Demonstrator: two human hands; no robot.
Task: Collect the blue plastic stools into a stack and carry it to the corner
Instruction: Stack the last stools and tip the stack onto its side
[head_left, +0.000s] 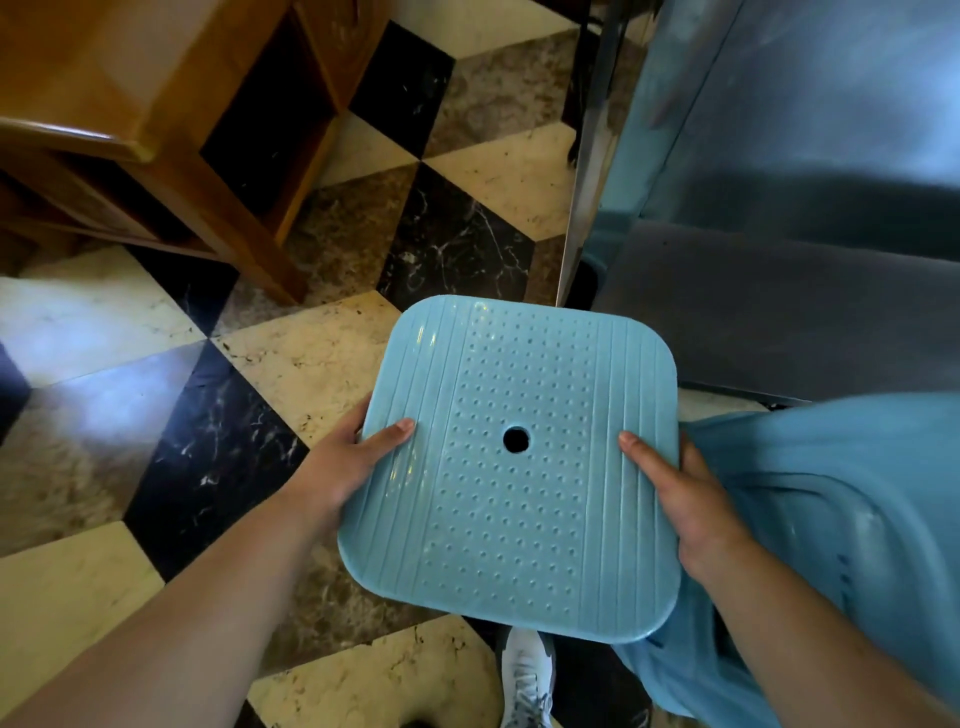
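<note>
Two hands (343, 467) (685, 499) clasp the stool (509, 467), legs hidden.

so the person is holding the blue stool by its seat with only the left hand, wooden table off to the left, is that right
Not quite. The head view shows both hands on the blue stool: the left hand grips the seat's left edge and the right hand grips its right edge. The wooden table is indeed off to the left.

The tiled floor (130, 405) at the left and ahead is open, so there is room to pass there. A wooden table (156, 104) blocks the far left, and a metal cabinet (779, 182) stands close on the right.
</note>
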